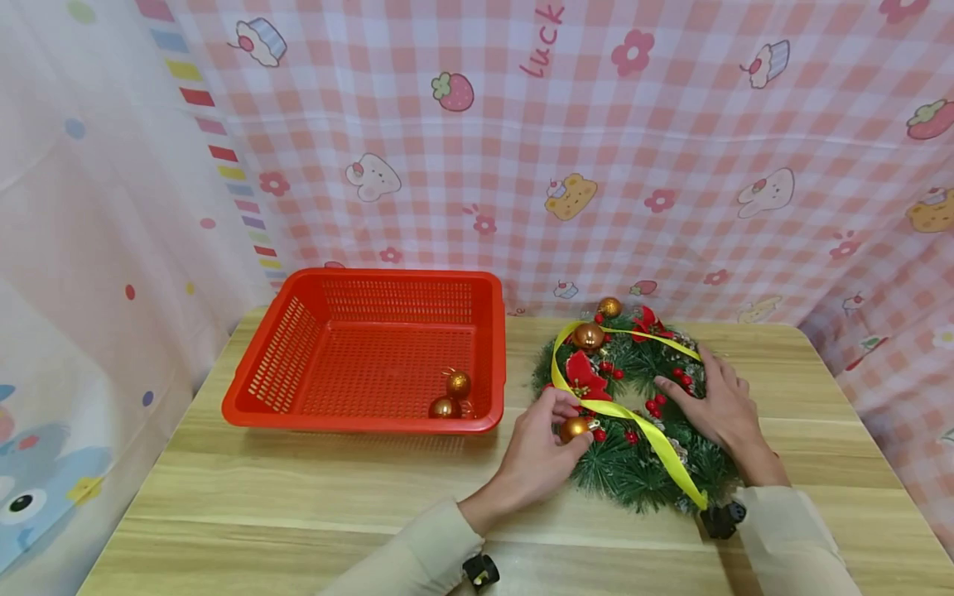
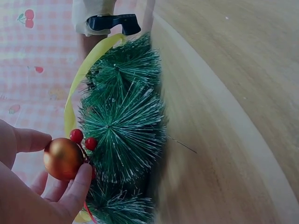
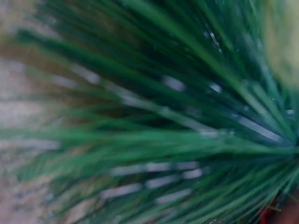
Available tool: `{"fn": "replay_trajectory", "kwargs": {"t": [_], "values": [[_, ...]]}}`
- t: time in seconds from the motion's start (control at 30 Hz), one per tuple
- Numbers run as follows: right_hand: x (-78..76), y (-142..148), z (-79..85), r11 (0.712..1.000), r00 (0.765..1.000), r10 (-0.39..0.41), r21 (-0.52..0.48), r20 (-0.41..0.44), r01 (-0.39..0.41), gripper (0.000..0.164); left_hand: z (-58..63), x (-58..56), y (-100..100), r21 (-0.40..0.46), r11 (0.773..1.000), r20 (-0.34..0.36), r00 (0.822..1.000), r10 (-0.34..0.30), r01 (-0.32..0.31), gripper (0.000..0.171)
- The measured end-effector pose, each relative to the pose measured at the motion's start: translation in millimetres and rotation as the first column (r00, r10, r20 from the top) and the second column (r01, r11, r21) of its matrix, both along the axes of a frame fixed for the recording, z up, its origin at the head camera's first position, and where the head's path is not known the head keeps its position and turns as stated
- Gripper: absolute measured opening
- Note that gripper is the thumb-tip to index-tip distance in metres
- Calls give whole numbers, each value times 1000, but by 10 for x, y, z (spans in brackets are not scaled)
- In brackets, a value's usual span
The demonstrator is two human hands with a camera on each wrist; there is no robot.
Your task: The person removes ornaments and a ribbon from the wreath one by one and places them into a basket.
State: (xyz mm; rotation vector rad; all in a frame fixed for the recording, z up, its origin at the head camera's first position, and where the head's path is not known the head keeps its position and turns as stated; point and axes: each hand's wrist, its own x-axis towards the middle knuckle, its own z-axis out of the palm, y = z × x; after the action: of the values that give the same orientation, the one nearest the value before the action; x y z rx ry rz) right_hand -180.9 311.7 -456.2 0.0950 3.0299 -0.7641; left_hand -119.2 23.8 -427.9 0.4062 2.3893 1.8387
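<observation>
A green Christmas wreath [image 1: 626, 476] lies on the table, trimmed with red flowers, red berries and a yellow ribbon [image 1: 667, 451] looped loosely across it. At its near left side, my left hand [image 1: 540, 443] pinches a shiny gold ball ornament [image 2: 63, 158] between thumb and fingers, close beside red berries [image 2: 77, 136]. My right hand [image 1: 723, 410] grips the wreath's right side, thumb toward the middle and fingers over the outer edge. Two more gold balls [image 1: 589, 337] sit at the wreath's far left. Blurred green needles [image 3: 187, 130] fill the right wrist view, hiding most of that hand.
Left of the wreath stands a red plastic basket [image 1: 365, 424] with slotted walls. Inside, near its front right corner, are gold balls [image 1: 458, 383]. Behind the wooden table [image 1: 298, 497] hangs a pink checked curtain [image 1: 522, 165].
</observation>
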Motion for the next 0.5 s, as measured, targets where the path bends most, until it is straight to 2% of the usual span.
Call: {"fn": "replay_trajectory", "kwargs": {"t": [0.5], "values": [[-3,-3,-7,1000,1000,-6,-2,0,6,100,20,25,43,-2,998,3,998,-59,59,32]]}}
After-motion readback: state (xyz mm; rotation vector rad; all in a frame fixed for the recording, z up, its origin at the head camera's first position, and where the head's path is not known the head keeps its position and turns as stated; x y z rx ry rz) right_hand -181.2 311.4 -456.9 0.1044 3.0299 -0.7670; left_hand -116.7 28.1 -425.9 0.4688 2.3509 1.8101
